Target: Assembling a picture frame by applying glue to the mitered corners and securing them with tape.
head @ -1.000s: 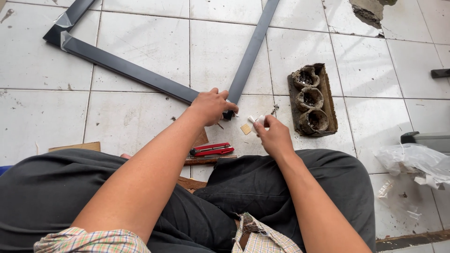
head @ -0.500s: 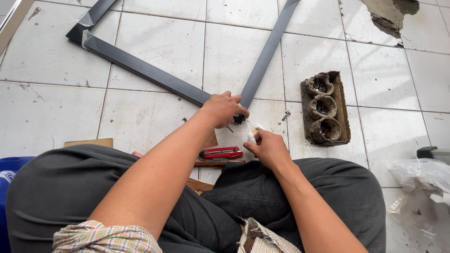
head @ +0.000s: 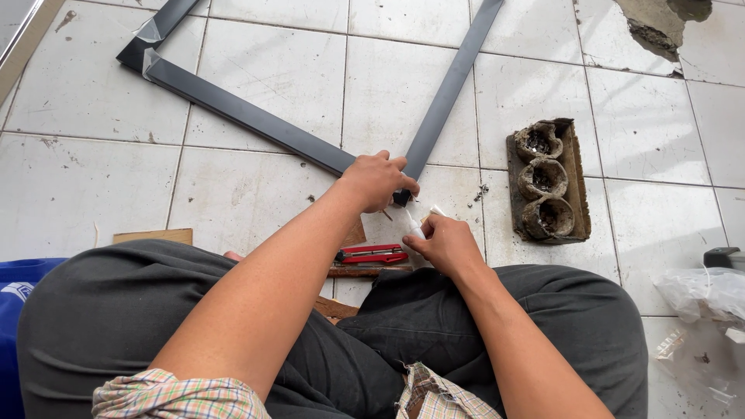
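My left hand [head: 378, 180] is closed down over the spot where two dark grey metal bars [head: 256, 118] meet – fingers curled, palm pressing the joint against the tiled floor [head: 264, 62], most likely to stop the corner shifting. One bar runs off toward the far left corner of the floor, where it meets another short piece with pale tape [head: 147, 54] wrapped at that corner; the second bar [head: 454, 81] runs up toward the far edge. Both are flat, long, smooth, matte.

My right hand [head: 446, 242] is just beside the joint, on the near side, fingertips pressed together pinching a small white scrap [head: 419, 225] – tape or paper, too small to tell. It sits close to the corner, nearly touching the left hand.

A red and black utility knife [head: 372, 254] lies between my knees on a thin strip of wood [head: 365, 271], within easy reach. Flat piece of brown board [head: 155, 235] near my left leg.

To the right of the joint, well apart: a crusty brown rectangular block [head: 547, 182] with three round hollows, rough and dirty. Crumpled clear plastic bag [head: 702, 299] at the right edge. The tiles are white, glossy, scuffed, with grey grout lines; one broken patch [head: 660, 23] at the far right corner shows bare cement.

I sit on the floor in dark grey trousers [head: 116, 326], legs bracketing the work.
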